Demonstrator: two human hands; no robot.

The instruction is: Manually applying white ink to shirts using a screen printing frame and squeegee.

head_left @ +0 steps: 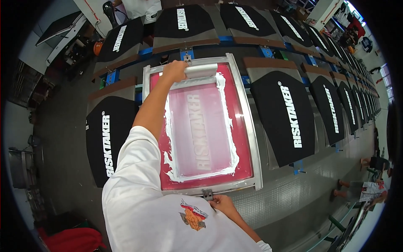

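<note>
My left hand (174,70) is closed on a silver squeegee (200,69) across the far end of a metal-framed printing screen (247,147). The screen's mesh has a red border, a pale pink middle with faint lettering, and white ink (231,167) smeared around that middle. Down at the near edge, my right hand (221,203) has its fingers curled on a small metal bracket (208,194) fixed to the frame.
Metal platens with black fabric panels (283,109) printed in white stand in long rows either side and beyond. Co-workers are at the lower right (369,191) and top (140,8). A red cloth (71,237) lies lower left.
</note>
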